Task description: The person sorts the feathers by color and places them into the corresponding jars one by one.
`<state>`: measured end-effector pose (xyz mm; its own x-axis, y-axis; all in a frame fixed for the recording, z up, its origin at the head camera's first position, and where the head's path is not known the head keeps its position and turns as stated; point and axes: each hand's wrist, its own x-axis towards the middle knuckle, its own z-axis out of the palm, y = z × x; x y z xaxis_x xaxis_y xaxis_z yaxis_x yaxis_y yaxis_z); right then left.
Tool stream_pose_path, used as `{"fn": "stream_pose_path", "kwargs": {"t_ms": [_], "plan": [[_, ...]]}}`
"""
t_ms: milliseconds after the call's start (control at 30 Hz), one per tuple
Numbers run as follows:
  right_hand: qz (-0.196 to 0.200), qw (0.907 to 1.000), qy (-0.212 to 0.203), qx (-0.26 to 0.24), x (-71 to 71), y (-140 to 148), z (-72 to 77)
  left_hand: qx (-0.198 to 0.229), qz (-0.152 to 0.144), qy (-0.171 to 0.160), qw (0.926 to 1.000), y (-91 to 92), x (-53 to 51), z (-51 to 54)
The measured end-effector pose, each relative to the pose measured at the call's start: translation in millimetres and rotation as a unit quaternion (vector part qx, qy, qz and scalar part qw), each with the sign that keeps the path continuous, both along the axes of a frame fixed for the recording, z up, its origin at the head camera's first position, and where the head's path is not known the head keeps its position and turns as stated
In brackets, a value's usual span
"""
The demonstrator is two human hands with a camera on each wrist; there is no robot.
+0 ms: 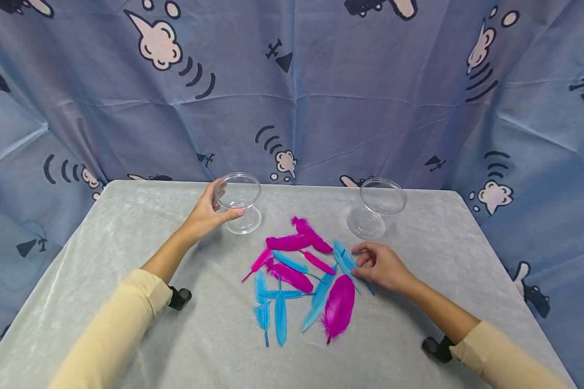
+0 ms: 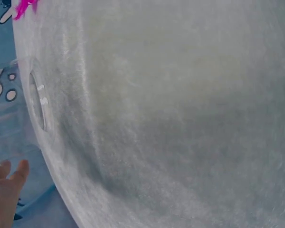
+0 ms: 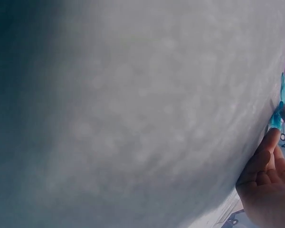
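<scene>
A clear plastic cup stands at the back left of the table, and my left hand holds its left side, thumb across the front and fingers behind. That cup's round base also appears in the left wrist view. At the right edge of the feather pile, my right hand has thumb and index finger about a blue feather, pinching it. Other blue feathers and magenta feathers lie loosely overlapped on the table between the hands.
A second clear cup stands at the back right, beyond the right hand. The table has a pale grey cloth-like cover. A blue patterned curtain hangs behind its far edge.
</scene>
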<state>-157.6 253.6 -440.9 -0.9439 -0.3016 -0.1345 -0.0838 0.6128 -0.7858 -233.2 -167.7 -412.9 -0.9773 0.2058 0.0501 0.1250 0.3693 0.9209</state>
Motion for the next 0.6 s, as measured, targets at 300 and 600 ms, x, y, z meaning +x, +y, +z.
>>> {"fn": "stream_pose_path", "kwargs": {"t_ms": [300, 600], "plan": [[0.011, 0.9997, 0.016, 0.013, -1.4, -2, -1.2, -0.005, -0.010, -0.004, 0.9999, 6.9, 13.6, 21.4], [0.020, 0.9997, 0.001, 0.012, -5.0, 0, 2.2, 0.006, -0.013, -0.001, 0.9999, 6.4, 12.9, 21.7]]}}
